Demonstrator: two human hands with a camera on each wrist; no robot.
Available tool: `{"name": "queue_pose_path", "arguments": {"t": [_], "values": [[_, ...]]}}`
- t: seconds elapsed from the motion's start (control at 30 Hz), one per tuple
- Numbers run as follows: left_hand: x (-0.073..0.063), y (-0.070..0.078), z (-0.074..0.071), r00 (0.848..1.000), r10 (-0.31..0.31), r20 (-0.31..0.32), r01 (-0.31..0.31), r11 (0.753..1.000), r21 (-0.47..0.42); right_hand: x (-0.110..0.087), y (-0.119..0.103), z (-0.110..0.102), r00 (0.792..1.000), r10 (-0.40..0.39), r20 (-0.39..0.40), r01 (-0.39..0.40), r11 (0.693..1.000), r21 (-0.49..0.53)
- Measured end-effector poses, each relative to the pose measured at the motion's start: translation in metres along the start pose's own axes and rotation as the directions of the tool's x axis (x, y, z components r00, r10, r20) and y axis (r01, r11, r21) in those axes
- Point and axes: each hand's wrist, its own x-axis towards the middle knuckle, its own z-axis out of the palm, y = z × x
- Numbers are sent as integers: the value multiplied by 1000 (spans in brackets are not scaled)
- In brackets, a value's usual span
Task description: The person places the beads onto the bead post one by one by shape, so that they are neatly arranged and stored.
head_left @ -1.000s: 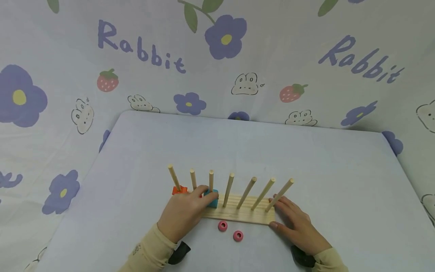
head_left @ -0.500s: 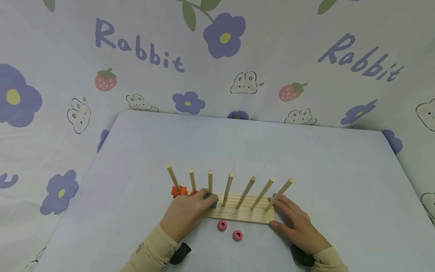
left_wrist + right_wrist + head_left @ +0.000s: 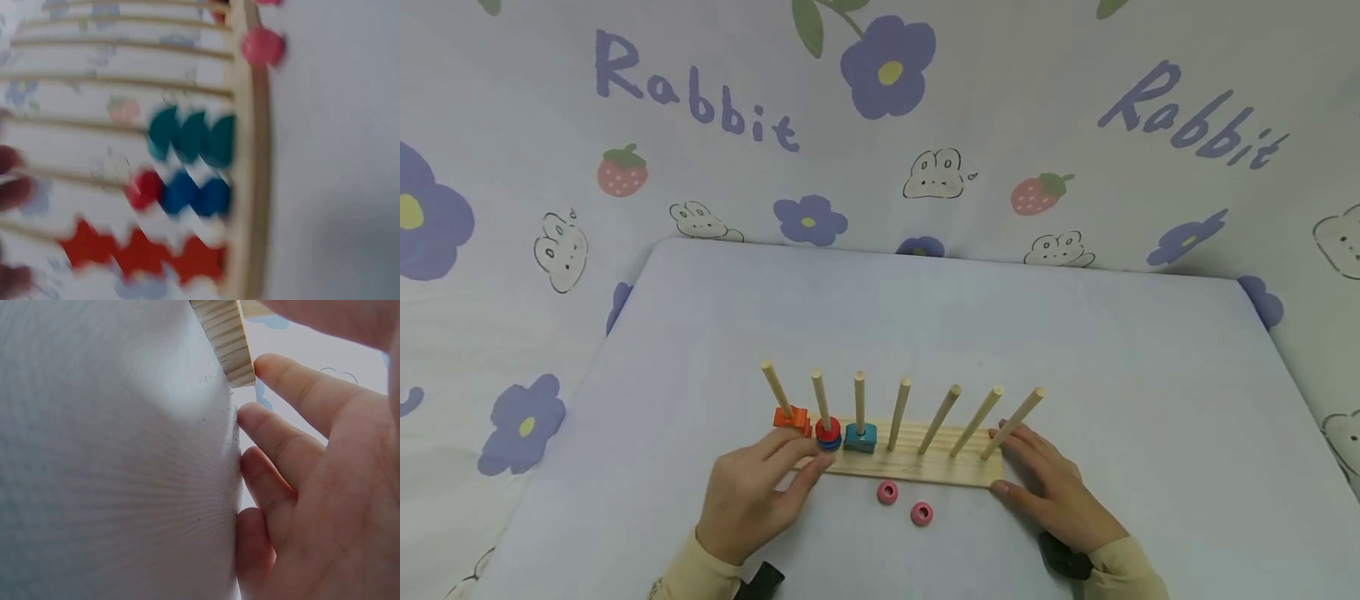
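A wooden base [image 3: 936, 471] carries a row of several upright pegs. Orange-red star beads [image 3: 134, 252] are stacked on the leftmost peg. The second peg holds a red round bead [image 3: 827, 430] over two blue beads [image 3: 195, 195]. On the third sit teal half-round beads [image 3: 861, 438]. My left hand [image 3: 760, 492] is in front of the base's left end, holding nothing, its fingertips close to the red and blue stack in the head view. At the base's right end, my right hand [image 3: 1056, 493] touches the corners with thumb and index finger, the other fingers [image 3: 272, 437] loosely bent beside it.
Two pink round beads [image 3: 887, 492] lie on the white tabletop [image 3: 925, 325] in front of the base. A dark wrist device [image 3: 1063, 557] shows at the right wrist. Behind the table hangs a patterned cloth [image 3: 715, 175].
The left hand has let go of the teal bead, now low on the third peg, and drawn back to the left. The right hand stays at the base's end.
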Motion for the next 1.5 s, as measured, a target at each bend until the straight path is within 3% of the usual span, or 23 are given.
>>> {"name": "queue_pose_path", "arguments": {"t": [0.1, 0.17, 0.27, 0.37, 0.5, 0.67, 0.73, 0.83, 0.97, 1.07, 1.17, 1.23, 1.4, 1.5], "values": [[-20, -24, -15, 987, -64, -146, 51, 994, -93, 2, 0, -1, 1000, -14, 1, 14, 1000, -1], [-32, -41, -22, 977, -158, -144, 137, 980, -141, 3, 0, -1, 1000, -22, -1, 22, 1000, 3], [-45, -64, -23, 947, -320, -15, 313, 935, -167, 5, 0, -1, 1000, -11, 1, 11, 1000, 3], [-53, -80, -15, 896, -409, 174, 433, 890, -140, 4, -4, -1, 1000, 2, 7, -2, 1000, -24], [-57, -93, 1, 859, -397, 323, 464, 871, -162, 2, -26, -6, 999, 45, -23, -46, 997, -57], [-58, -99, 14, 829, -385, 406, 487, 853, -186, -2, -77, -6, 978, 135, -156, -153, 982, -109], [-59, -99, 17, 825, -379, 420, 473, 869, -145, -2, -96, 1, 973, 179, -146, -198, 971, -133], [-61, -99, 21, 836, -358, 415, 421, 904, -69, -1, -116, 18, 978, 206, -44, -210, 964, -163], [-61, -97, 25, 847, -345, 405, 382, 924, -11, -1, -120, 42, 998, 54, 37, -47, 983, -177], [-60, -95, 23, 841, -355, 407, 394, 919, -13, -1, -116, 56, 994, -113, -6, 109, 972, -207], [-61, -93, 20, 835, -366, 411, 405, 914, -9, -1, -115, 64, 979, -193, -59, 175, 956, -234], [-61, -92, 19, 835, -370, 407, 407, 913, -5, 0, -117, 66, 972, -214, -95, 185, 949, -255], [-64, -91, 16, 834, -382, 398, 416, 910, 2, 2, -139, 53, 981, -141, -136, 100, 957, -272], [-67, -92, 14, 836, -384, 391, 415, 910, 5, 5, -159, 37, 962, -167, -215, 108, 959, -263]]}}
